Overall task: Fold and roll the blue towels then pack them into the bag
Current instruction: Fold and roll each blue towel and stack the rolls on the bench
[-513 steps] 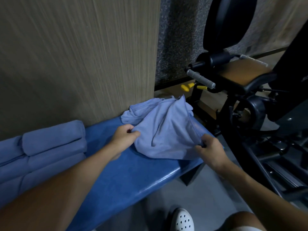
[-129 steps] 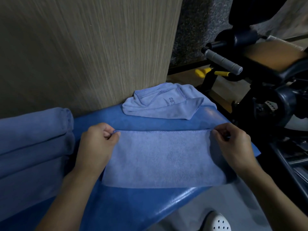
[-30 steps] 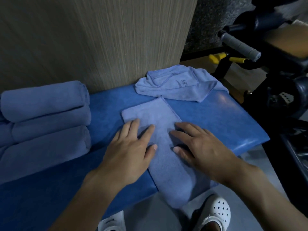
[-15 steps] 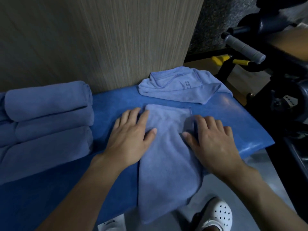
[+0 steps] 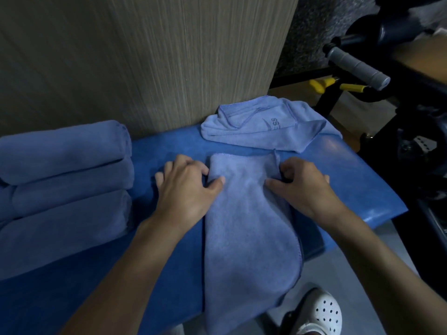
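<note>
The pale blue towel strip (image 5: 249, 226), folded long and narrow, lies across the padded blue vinyl bench (image 5: 358, 180) with its near end hanging over the front edge towards the floor. Half a second ago both palms lay flat on it, smoothing; now the fingers have curled in at the far end. The left hand (image 5: 186, 192) grips the far left corner, thumb on top of the cloth, and the right hand (image 5: 302, 187) pinches the far right corner the same way. Folding looks finished and the roll towards the body is probably about to start.

Just behind the strip a loose, crumpled blue towel with a printed logo (image 5: 266, 126) waits against the grey wood-grain wall panel (image 5: 145, 56), nearly touching the far edge. To the left, well apart, sits a stack of rolled blue towels (image 5: 63, 170). A black gym machine with a grey foam handle (image 5: 355, 66) stands to the right, and a white perforated clog (image 5: 324, 313) shows below. No bag is in view, so packing must wait
</note>
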